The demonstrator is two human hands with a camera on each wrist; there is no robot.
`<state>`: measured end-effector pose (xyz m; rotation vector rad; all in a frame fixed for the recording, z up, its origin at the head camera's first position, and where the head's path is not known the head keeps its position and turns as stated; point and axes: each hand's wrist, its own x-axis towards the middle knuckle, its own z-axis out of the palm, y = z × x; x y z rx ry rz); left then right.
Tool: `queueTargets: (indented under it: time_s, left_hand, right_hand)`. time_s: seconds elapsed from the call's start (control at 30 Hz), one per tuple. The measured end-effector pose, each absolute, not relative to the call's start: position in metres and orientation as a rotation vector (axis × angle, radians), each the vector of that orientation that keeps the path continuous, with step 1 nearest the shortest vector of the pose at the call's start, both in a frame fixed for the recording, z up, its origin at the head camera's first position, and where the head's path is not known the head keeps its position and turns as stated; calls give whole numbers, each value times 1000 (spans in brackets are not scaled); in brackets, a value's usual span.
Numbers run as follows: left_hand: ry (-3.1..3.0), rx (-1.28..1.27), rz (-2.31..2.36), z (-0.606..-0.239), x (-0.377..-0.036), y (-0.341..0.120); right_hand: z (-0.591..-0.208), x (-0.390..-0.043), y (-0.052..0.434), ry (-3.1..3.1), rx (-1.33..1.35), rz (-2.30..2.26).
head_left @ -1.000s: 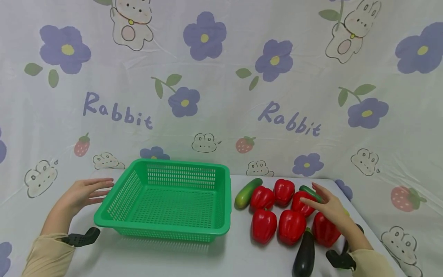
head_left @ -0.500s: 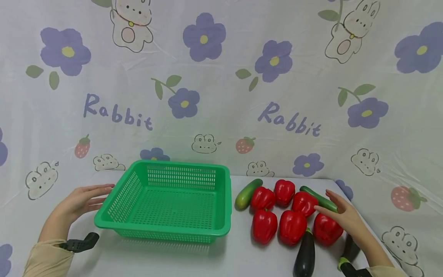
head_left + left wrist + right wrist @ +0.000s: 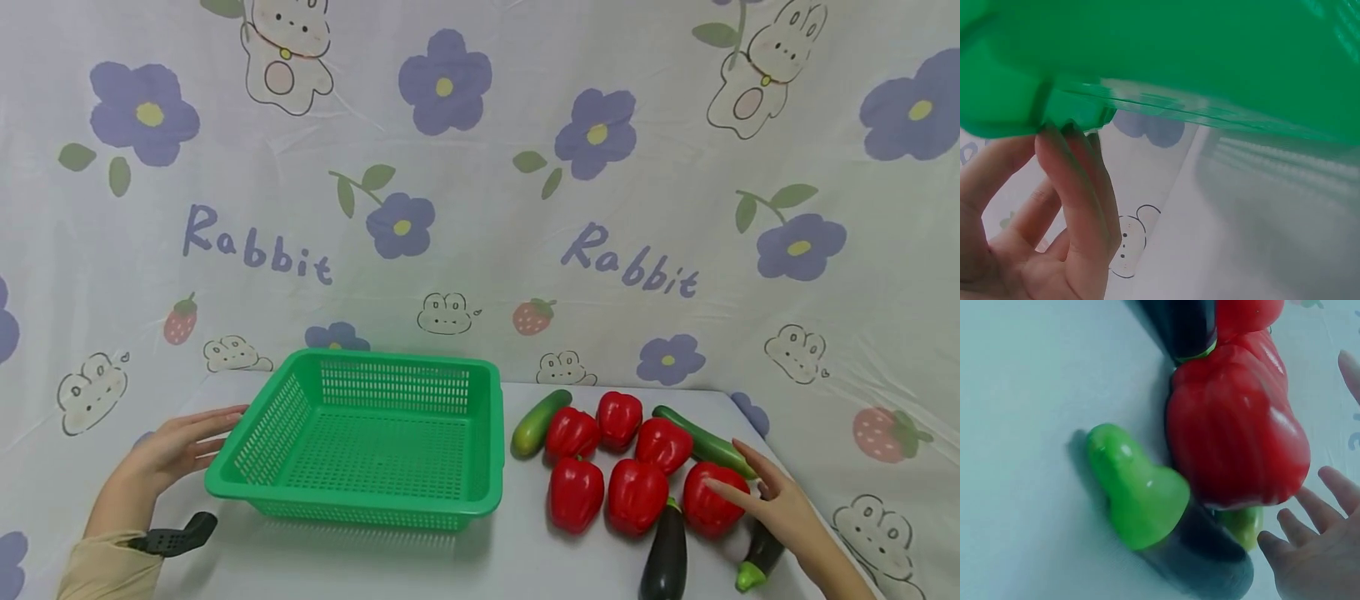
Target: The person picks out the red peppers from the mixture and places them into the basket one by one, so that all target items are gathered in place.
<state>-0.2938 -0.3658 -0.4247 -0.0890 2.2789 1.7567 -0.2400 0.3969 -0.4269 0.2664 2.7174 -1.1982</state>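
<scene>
Resting straight fingers (image 3: 1069,181) against the green basket (image 3: 360,492) — right hand (image 3: 780,508), fingers spread, touches a red pepper (image 3: 708,500).

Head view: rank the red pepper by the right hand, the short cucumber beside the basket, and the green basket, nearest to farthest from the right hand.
1. Red pepper: at the fingertips of the right hand, far right of the cluster.
2. Short cucumber: left edge of the vegetable cluster, toward the back.
3. Green basket: left of all the vegetables, beside the left hand.
</scene>
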Motion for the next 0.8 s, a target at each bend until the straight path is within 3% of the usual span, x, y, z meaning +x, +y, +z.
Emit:
queueTargets:
  time_s: [0.8]
  left_hand:
    - [1758, 54, 2144, -436, -288, -366]
  right_hand:
    - [-441, -226, 397, 2663, 315, -1304]
